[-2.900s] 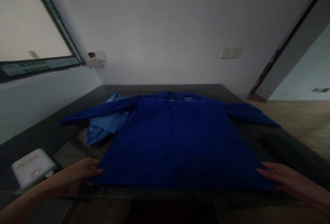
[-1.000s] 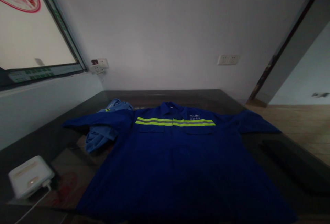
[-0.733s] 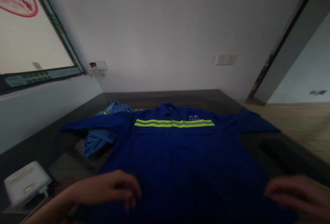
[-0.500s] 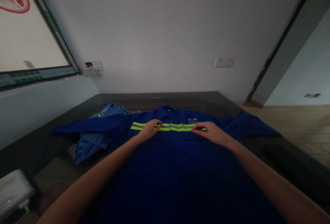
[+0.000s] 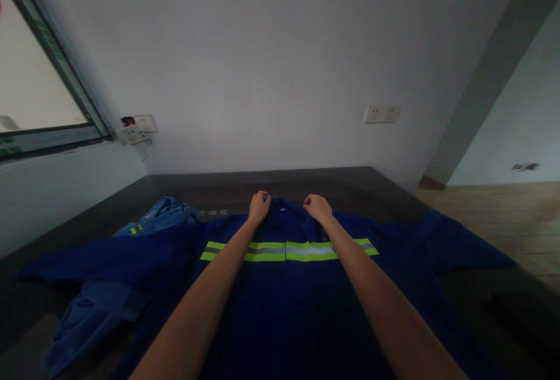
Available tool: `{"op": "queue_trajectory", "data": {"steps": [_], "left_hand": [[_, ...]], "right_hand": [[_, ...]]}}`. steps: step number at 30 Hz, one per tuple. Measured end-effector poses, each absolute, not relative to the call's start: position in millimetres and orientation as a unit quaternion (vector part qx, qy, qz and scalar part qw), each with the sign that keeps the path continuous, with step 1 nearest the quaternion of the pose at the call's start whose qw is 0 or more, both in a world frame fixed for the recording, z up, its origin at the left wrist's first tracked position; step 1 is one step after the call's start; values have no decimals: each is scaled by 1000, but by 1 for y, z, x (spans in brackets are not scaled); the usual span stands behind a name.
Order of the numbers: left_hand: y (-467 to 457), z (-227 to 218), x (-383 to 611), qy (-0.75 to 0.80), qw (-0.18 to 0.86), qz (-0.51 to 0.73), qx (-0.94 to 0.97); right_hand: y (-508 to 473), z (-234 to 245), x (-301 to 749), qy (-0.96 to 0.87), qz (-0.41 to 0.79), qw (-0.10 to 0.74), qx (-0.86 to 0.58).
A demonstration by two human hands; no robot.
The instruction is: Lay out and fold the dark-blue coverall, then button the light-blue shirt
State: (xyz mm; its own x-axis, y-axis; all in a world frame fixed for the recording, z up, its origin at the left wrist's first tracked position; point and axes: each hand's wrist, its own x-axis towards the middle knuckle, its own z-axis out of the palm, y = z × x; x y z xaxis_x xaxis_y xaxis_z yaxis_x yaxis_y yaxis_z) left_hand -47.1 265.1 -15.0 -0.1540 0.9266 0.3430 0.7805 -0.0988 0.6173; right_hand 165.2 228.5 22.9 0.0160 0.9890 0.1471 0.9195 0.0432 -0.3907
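A dark blue work jacket [image 5: 280,295] lies front up on a dark table [image 5: 350,180], its sleeves spread to both sides. A yellow-green and silver reflective band [image 5: 266,252] crosses its chest. My left hand [image 5: 260,206] pinches the left side of the collar [image 5: 282,205] at the jacket's far end. On the collar's right side, my right hand [image 5: 318,207] has its fingers closed on the cloth. Both forearms reach across the chest and cover parts of the band. The fingertips are small and partly hidden.
A crumpled lighter blue garment [image 5: 94,313] lies at the left, partly under the jacket's sleeve. A black item [image 5: 525,316] rests at the table's right side. Behind the table rises a wall with a socket plate [image 5: 382,115] and a power adapter [image 5: 131,134].
Both hands have moved away from me, from the reflective band to the collar, and closer together. The view has shifted, and the white object at the lower left is out of sight.
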Motion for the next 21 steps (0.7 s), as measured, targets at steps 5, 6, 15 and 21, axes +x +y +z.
{"op": "queue_trajectory", "data": {"steps": [5, 6, 15, 21], "left_hand": [[289, -19, -50, 683, 148, 340, 630], [291, -21, -52, 685, 158, 335, 628], [287, -24, -60, 683, 207, 293, 636], [286, -16, -70, 651, 227, 302, 658]], "right_hand": [[250, 29, 169, -701, 103, 154, -689], [252, 30, 170, -703, 106, 145, -688], [255, 17, 164, -711, 168, 73, -679], [269, 19, 188, -701, 274, 131, -645]]}}
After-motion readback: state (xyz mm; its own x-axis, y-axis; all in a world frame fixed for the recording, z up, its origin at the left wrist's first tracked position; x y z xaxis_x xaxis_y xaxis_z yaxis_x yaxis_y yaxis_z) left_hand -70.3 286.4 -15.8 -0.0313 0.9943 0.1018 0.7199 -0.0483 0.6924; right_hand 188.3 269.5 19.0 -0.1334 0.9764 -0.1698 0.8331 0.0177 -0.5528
